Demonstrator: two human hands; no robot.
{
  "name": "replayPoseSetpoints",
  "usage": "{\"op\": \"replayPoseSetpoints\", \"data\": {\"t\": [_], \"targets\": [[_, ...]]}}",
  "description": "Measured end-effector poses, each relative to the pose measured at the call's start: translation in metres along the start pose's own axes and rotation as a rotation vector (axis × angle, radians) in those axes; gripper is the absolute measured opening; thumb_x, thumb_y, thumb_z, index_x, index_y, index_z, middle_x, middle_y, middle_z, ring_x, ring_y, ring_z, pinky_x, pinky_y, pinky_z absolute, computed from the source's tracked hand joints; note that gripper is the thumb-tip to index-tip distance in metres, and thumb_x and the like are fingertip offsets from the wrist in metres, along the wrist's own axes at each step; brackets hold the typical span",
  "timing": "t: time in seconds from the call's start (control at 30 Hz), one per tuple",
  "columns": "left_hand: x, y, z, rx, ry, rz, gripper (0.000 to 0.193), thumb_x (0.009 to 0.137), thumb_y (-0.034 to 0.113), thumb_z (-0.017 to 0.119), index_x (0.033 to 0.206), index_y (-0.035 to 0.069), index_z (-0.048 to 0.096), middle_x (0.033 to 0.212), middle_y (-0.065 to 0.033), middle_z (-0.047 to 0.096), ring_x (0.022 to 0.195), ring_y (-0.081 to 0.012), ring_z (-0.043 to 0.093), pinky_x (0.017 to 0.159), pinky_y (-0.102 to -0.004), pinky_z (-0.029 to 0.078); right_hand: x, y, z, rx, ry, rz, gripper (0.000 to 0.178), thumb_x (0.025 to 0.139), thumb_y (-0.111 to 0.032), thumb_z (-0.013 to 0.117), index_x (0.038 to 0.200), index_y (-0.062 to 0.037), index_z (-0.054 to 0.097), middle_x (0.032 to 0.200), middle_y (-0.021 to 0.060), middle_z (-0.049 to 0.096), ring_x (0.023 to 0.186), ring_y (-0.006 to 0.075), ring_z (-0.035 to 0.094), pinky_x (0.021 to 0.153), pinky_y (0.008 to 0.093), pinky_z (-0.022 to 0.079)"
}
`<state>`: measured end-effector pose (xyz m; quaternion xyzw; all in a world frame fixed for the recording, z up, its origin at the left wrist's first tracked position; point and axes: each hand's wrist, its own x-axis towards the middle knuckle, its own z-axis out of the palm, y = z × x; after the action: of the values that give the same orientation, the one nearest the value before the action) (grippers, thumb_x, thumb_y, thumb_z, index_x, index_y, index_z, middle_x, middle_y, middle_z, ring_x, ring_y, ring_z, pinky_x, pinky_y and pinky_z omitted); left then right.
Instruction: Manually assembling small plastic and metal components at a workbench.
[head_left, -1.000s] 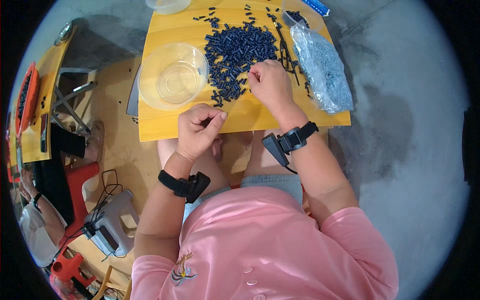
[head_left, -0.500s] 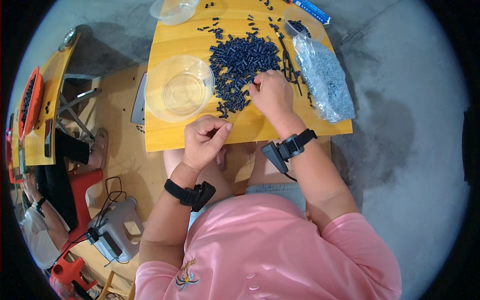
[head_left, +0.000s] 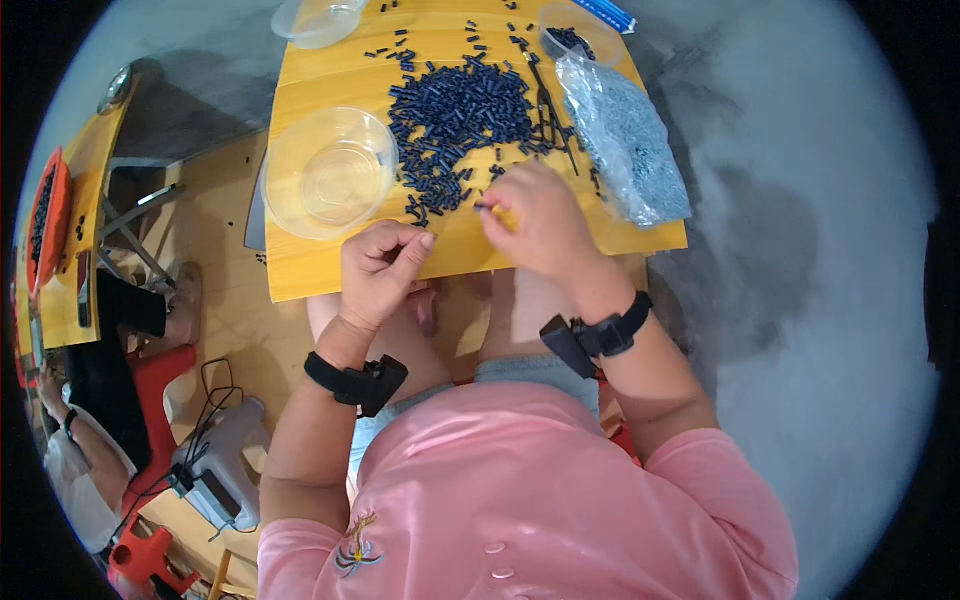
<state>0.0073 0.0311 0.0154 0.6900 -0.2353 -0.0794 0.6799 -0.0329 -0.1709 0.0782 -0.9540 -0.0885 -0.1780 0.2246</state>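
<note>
My left hand (head_left: pixel 380 268) hovers by the front edge of the yellow table (head_left: pixel 455 240), thumb and fingertips pressed together. Whatever they pinch is too small to make out. Close on its right, my right hand (head_left: pixel 540 222) pinches a small dark cylindrical piece (head_left: pixel 483 206) between thumb and fingers. Beyond both hands lies a heap of the same short dark pieces (head_left: pixel 460 105), with stray ones around it. To the left of the heap is a round clear plastic bowl (head_left: pixel 330 175) with nothing visible in it.
Right of the heap lie a slim black tool (head_left: pixel 545 110) and a clear bag of small silvery parts (head_left: pixel 635 150). Behind are a tub of dark pieces (head_left: pixel 572 42), a blue box (head_left: pixel 608 14) and another clear bowl (head_left: pixel 318 22). At left, someone sits by a red tray (head_left: pixel 60 215).
My right hand has drawn back from the heap toward me, now with a dark piece in its fingertips. My left hand keeps its pinch. The whole view has shifted slightly.
</note>
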Motion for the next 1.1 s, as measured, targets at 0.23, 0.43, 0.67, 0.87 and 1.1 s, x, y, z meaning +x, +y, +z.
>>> {"op": "replayPoseSetpoints", "data": {"t": [0.23, 0.43, 0.67, 0.87, 1.1], "targets": [[-0.009, 0.024, 0.008, -0.277, -0.208, -0.333, 0.014, 0.083, 0.010, 0.066, 0.092, 0.000, 0.066, 0.082, -0.0041, 0.065, 0.070, -0.0084, 0.057, 0.063, -0.0206, 0.045, -0.048, -0.027, 0.003, 0.176, -0.131, -0.113, 0.012, 0.068, -0.012, 0.064, 0.070, -0.0030, 0.057, 0.070, 0.0103, 0.052, 0.071, 0.0298, 0.052, 0.066, 0.0401, 0.042], [-0.021, 0.039, 0.017, -0.305, -0.314, -0.565, 0.020, 0.081, 0.007, 0.067, 0.095, -0.006, 0.063, 0.075, -0.0076, 0.065, 0.054, -0.0107, 0.059, 0.047, -0.0224, 0.048, -0.059, -0.032, -0.001, 0.180, -0.087, -0.094, 0.012, 0.069, -0.012, 0.065, 0.072, -0.0034, 0.057, 0.069, 0.0098, 0.053, 0.070, 0.0287, 0.053, 0.065, 0.0385, 0.044], [-0.031, 0.038, 0.014, -0.341, -0.275, -0.672, 0.017, 0.080, 0.008, 0.068, 0.096, 0.000, 0.065, 0.083, -0.0046, 0.066, 0.069, -0.0083, 0.060, 0.061, -0.0194, 0.047, -0.067, -0.035, -0.001, 0.213, -0.100, -0.140, 0.011, 0.069, -0.011, 0.065, 0.074, -0.0040, 0.058, 0.069, 0.0102, 0.055, 0.069, 0.0288, 0.054, 0.063, 0.0390, 0.044], [-0.043, 0.032, 0.017, -0.565, -0.234, -0.690, 0.016, 0.083, 0.005, 0.064, 0.098, 0.000, 0.064, 0.085, -0.0045, 0.066, 0.072, -0.0093, 0.059, 0.063, -0.0195, 0.047, -0.074, -0.036, -0.001, 0.350, -0.030, -0.078, 0.011, 0.070, -0.007, 0.065, 0.079, -0.0025, 0.060, 0.072, 0.0106, 0.058, 0.069, 0.0267, 0.057, 0.062, 0.0366, 0.046], [-0.045, 0.031, 0.019, -0.684, -0.182, -0.687, 0.020, 0.084, 0.004, 0.062, 0.103, 0.000, 0.062, 0.090, -0.0061, 0.065, 0.076, -0.0096, 0.060, 0.066, -0.0193, 0.048, -0.080, -0.036, 0.005, 0.540, 0.062, 0.084, 0.009, 0.072, -0.008, 0.064, 0.080, -0.0028, 0.062, 0.071, 0.0123, 0.061, 0.068, 0.0288, 0.060, 0.059, 0.0358, 0.047]]}}
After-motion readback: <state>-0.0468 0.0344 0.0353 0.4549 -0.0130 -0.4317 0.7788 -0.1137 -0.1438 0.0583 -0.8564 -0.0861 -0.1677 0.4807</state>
